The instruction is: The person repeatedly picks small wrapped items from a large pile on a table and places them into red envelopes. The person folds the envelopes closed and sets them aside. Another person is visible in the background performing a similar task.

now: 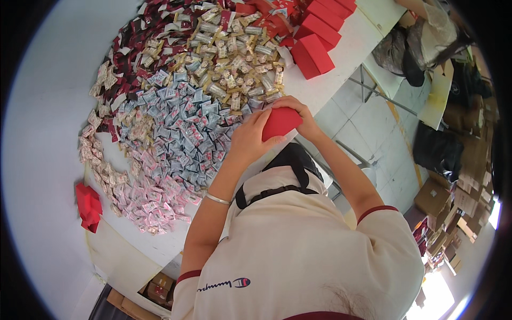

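Close to my body, at the table's near edge, I hold a red box [280, 124] between both hands. My left hand [250, 136] is closed round its left side, with the thumb along the lower edge. My right hand [300, 114] grips its far right side, fingers bent over the top. The inside of the box is hidden. Just beyond my left hand spread heaps of small wrapped packets: blue ones [184, 114], pink ones [157, 194], and clear-and-gold ones [237, 64].
Several red boxes [313, 56] line the table's right side. Dark red packets [125, 58] pile up at the far left. Another red box [88, 207] lies near the wall. Across the tiled floor, a person's arm [416, 8] shows beside black bags [392, 50]; cardboard boxes [433, 197] are stacked at right.
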A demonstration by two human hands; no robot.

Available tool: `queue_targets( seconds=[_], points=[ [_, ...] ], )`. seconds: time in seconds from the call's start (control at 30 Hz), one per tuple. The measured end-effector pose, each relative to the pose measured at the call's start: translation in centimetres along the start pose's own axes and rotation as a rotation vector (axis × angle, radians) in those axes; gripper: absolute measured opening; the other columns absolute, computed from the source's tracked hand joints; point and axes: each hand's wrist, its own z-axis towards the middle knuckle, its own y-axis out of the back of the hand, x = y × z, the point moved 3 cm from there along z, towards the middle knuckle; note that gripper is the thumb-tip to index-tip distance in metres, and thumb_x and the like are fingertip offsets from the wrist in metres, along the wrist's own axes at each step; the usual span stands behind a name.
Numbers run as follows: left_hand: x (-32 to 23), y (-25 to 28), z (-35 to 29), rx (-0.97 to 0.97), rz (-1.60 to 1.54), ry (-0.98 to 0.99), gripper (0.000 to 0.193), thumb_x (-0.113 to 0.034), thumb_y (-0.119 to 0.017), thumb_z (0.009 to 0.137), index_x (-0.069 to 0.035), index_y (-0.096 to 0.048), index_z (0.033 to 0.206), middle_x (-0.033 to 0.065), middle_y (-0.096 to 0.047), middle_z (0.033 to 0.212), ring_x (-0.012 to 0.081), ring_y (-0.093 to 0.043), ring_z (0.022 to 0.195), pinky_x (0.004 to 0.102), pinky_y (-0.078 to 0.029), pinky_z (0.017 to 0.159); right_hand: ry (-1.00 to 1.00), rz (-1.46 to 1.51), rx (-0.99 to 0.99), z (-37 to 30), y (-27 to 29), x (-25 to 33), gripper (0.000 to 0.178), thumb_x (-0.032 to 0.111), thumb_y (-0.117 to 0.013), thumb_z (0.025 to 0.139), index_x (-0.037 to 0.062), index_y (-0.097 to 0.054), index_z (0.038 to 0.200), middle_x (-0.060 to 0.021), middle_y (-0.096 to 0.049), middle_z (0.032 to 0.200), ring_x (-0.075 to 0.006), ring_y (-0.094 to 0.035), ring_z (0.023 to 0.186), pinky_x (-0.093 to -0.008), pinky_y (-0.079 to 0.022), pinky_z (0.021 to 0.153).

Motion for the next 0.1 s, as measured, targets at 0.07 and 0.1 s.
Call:
queue_targets(
  seconds=[0.07, 0.1],
  points=[
    [-0.44, 0.14, 0.38, 0.049, 0.047, 0.038, 0.066, -0.044, -0.065, 0.071, -0.003, -0.046, 0.118, 0.0178, -0.05, 0.116, 0.0308, -0.057, 0.095, 0.0372, -0.048, 0.076, 0.006, -0.012, -0.014, 0.06, 0.01, -0.47, 0.024, 0.002, -0.055, 0.075, 0.003, -0.059, 0.099, -0.0098, -0.055, 0.1, -0.0225, -0.052, 0.095, -0.0306, -0.04, 0.085],
    [-0.47, -0.05, 0.19, 0.062, 0.046, 0.036, 0.066, -0.044, -0.065, 0.071, -0.003, -0.046, 0.118, 0.0178, -0.05, 0.116, 0.0308, -0.057, 0.095, 0.0372, -0.048, 0.076, 0.003, -0.017, -0.019, -0.08, -0.05, -0.6, 0.024, 0.002, -0.055, 0.075, 0.003, -0.059, 0.099, -0.0097, -0.055, 0.1, -0.0226, -0.052, 0.095, -0.0308, -0.04, 0.085]
  ],
)
